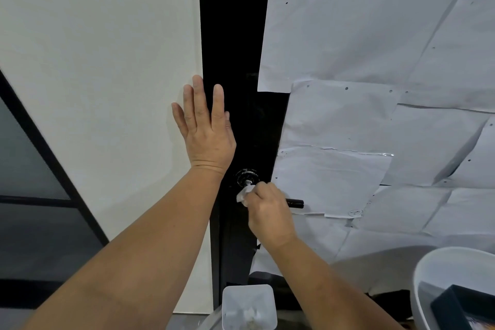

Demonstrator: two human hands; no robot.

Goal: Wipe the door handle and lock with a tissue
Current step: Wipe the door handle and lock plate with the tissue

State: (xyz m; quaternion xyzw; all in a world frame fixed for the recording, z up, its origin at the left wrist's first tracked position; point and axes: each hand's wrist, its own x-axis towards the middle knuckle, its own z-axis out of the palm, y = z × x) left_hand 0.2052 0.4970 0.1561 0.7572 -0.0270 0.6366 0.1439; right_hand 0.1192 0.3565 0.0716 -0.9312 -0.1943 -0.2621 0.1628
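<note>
While the handle (294,202) was being wiped, the right hand (267,209) was seen curled over it, fingers closed on a crumpled white tissue (245,193). Most of the handle was hidden under that hand; only its black tip was visible to the right. The tissue was bunched against the handle's inner end, touching the round lock (247,177) just above the handle. The left hand (205,126) was laid flat, fingers straight, on the door frame (235,35) above the lock, gripping nothing. A small white bin (249,305) with scraps was noted well below the handle.

Tissue judged very light, soft, easily torn if dragged hard over the lock's edges; best kept wadded under fingertips. Handle judged stiff, smooth and likely slippery; best wrapped around its shaft. How much was wiped could not be told.
</note>
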